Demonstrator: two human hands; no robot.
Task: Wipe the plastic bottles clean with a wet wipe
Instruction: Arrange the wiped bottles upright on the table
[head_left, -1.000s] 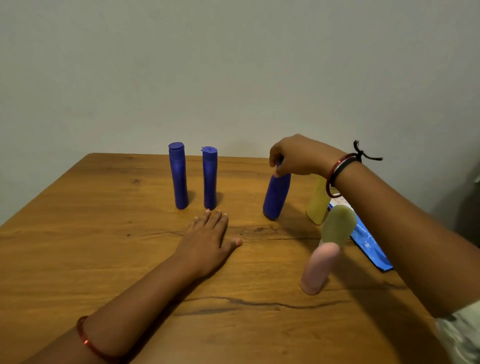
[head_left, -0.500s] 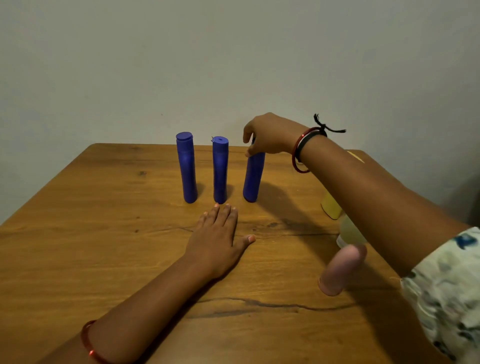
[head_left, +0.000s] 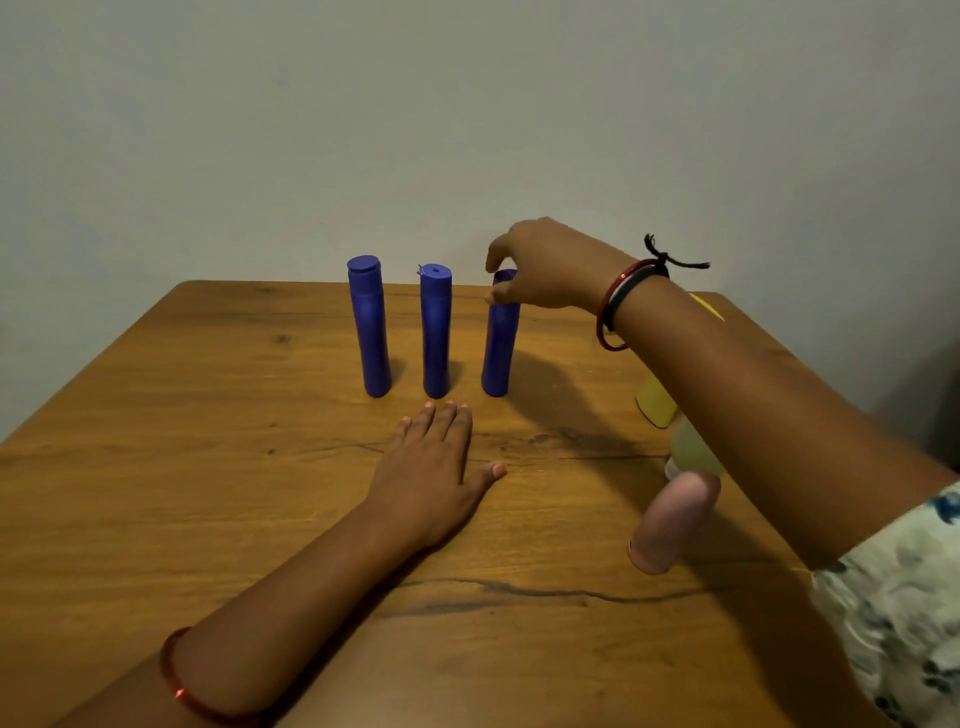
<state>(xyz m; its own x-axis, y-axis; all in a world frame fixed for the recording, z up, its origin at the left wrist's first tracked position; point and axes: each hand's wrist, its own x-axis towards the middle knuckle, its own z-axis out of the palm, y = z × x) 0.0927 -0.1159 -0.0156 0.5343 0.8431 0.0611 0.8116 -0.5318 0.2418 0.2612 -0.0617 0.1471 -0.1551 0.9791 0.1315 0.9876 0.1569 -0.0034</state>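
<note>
Right hand now loosening at the cap of the third blue bottle, thumb touching, fingers lifted, versus gripping before; bottle upright, right of two blue bottles. Left hand flat, fingers straight, on the table just before them. Pink bottle well right, near the edge; bare wood leftward.

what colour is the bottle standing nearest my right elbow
Pale pink: the pink bottle in the head view, standing on the wooden table.
</note>
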